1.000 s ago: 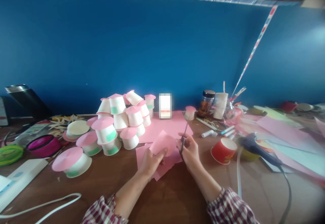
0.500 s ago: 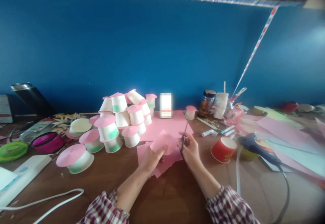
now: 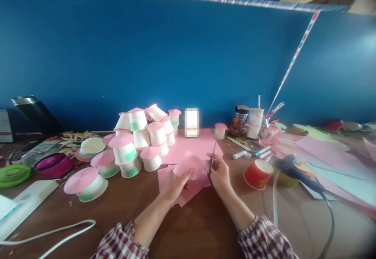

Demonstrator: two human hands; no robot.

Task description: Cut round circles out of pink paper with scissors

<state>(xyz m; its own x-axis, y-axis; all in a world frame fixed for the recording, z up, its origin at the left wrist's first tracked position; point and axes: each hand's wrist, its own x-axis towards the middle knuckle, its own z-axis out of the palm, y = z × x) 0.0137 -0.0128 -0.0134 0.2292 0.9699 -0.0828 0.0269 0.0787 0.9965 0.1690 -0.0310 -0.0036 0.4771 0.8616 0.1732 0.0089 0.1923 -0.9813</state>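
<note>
Between thumb and fingers, my left hand (image 3: 175, 184) grips a piece of pink paper (image 3: 194, 166) with a rounded outline. My right hand (image 3: 219, 173) is closed on a pair of scissors (image 3: 214, 151), blades pointing up and away, just right of that paper. Under my hands lie more pink sheets (image 3: 165, 176). To the left stands a heap of white paper cups (image 3: 140, 137) with green patches, many topped by shallow pink paper cones (image 3: 121, 141). One capped cup (image 3: 92, 188) sits apart, nearest me.
A red paper cup (image 3: 258, 174) and a dark hot glue gun (image 3: 293, 167) with its cord lie right. Behind them are a lidded jar (image 3: 239, 121), stacked cups (image 3: 255, 123) and markers (image 3: 262, 151). At left are a white power strip (image 3: 28, 204) and a magenta round case (image 3: 54, 165).
The pink paper in my left hand has turned slightly, its rounded edge now facing the scissors. My hands stay nearly in place; the whole view shifts a little.
</note>
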